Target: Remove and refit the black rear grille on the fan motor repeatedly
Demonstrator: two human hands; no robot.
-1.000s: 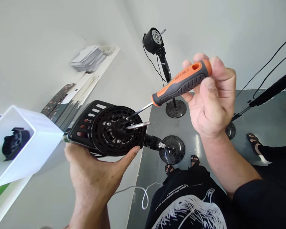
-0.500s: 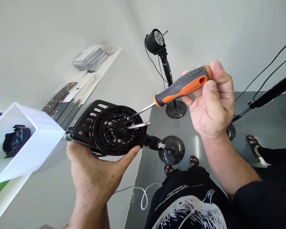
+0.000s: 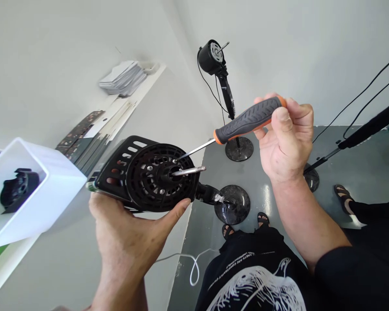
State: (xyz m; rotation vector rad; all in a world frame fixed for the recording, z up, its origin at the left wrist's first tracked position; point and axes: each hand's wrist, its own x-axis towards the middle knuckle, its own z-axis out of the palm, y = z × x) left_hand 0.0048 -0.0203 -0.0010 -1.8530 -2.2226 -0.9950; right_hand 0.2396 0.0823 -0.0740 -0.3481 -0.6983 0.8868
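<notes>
My left hand point(image 3: 129, 229) is closed around the underside of a black fan motor housing point(image 3: 113, 166), its thumb along the lower rim. A round slotted front cover point(image 3: 142, 190) faces me, with several screws in it and a metal shaft point(image 3: 189, 171) sticking out of its centre. In my right hand point(image 3: 287, 142) is a screwdriver point(image 3: 249, 120) with a grey and orange handle, held near the butt end between thumb and fingers. The screwdriver's tip reaches a screw at the cover's upper right. A neck and pole run from the housing down to a round black base point(image 3: 233, 204).
Another fan stand with a bare motor point(image 3: 210, 57) stands by the wall. At left, a white bin point(image 3: 61, 172) holds a black plastic part point(image 3: 19, 190). Papers point(image 3: 123, 77) lie on a ledge. A white cable point(image 3: 194, 270) hangs below; another person's sandalled foot point(image 3: 343, 198) is at right.
The screwdriver handle has turned about its axis, showing more grey and less orange. My right hand has rotated with it and sits slightly lower. The housing stays in place.
</notes>
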